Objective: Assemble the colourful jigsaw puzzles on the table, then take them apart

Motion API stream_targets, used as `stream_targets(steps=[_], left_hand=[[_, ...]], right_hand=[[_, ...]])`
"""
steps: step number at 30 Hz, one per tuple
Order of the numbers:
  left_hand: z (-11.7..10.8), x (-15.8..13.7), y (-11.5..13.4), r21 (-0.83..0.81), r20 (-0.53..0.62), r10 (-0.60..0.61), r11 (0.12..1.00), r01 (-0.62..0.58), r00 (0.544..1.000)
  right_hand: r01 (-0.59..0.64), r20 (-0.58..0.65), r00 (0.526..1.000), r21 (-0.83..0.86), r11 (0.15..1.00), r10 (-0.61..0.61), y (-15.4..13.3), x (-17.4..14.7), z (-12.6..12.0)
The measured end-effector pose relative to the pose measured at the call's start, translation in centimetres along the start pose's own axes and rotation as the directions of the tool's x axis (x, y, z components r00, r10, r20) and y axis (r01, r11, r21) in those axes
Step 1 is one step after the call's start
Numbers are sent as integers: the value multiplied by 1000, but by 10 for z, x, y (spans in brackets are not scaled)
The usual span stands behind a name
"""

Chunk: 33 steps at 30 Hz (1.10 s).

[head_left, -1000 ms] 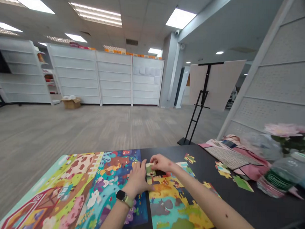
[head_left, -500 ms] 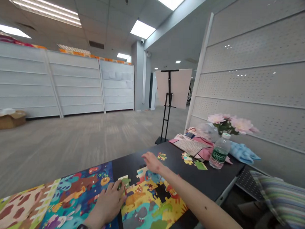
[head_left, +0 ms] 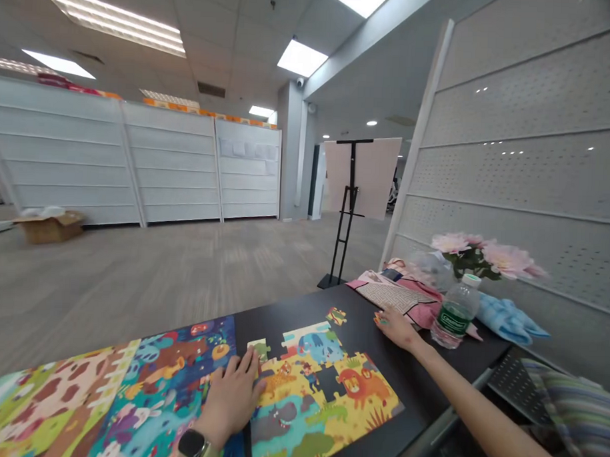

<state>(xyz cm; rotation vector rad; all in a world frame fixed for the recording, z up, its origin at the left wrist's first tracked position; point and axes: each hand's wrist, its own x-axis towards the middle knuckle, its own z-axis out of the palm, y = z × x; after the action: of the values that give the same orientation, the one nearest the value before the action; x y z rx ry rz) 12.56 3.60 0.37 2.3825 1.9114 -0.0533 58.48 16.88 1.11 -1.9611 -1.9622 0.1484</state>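
A partly assembled animal jigsaw puzzle (head_left: 323,416) lies on the black table, with a dark gap beside the lions. My left hand (head_left: 233,391) rests with its fingers apart at the puzzle's upper left edge, its fingertips by a green puzzle piece (head_left: 261,349). My right hand (head_left: 397,328) is at the right, in front of the pink cloth. Its fingertips are closed at a small colourful puzzle piece (head_left: 380,320), partly hidden by the fingers. Another loose piece (head_left: 336,315) lies above the puzzle.
Two other colourful picture puzzles, a blue one (head_left: 169,384) and one with a brown-patched animal (head_left: 63,397), lie to the left. A water bottle (head_left: 454,317), pink cloth (head_left: 422,304), blue cloth (head_left: 507,317) and pink flowers (head_left: 507,259) stand or lie at right. A striped cushion (head_left: 579,411) is lower right.
My right hand has moved right, from above the puzzle to the loose pieces near the bottle. My left hand stays at the puzzle's left edge. The view has shifted slightly left.
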Motion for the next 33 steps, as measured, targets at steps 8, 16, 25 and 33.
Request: stream_targets(steps=[8,16,25,33], left_hand=[[1,-5,5,-19,-5,-5,1000,5,1000],[-1,-9,5,-76,-82,20,997,-26,996],[13,-15,10,-175,-194,3,984,-37,981],[2,-17,6,-211,-217,19,975,-66,976]], right_hand=[[-73,-17,997,15,997,73,26,-23,8],[-165,-32,985,51,985,167,13,-11,6],[-150,107,986,252,956,126,-32,13,3],[-9,46,999,546,838,-19,-100,14,5]])
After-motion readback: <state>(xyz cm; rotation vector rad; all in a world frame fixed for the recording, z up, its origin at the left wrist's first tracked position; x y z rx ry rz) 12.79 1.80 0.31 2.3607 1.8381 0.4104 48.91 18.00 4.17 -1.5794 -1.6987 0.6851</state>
